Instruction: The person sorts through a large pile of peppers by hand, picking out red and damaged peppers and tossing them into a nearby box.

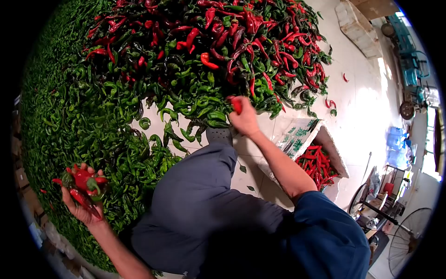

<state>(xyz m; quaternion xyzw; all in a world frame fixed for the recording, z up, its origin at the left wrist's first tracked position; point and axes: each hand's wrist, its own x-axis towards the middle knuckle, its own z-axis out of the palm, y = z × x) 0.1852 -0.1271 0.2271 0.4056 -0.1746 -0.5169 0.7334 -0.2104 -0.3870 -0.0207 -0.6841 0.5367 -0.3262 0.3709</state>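
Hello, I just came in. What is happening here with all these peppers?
A person crouches beside a big spread of chili peppers on the floor. The left hand holds several mostly red peppers. The right hand has a red pepper in its fingers, near the edge of the pile. Green peppers lie around, and mostly red ones are in an open white sack at the right.

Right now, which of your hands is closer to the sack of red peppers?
The right hand, holding a red pepper; the left hand, cradling several peppers, is much farther from the sack.
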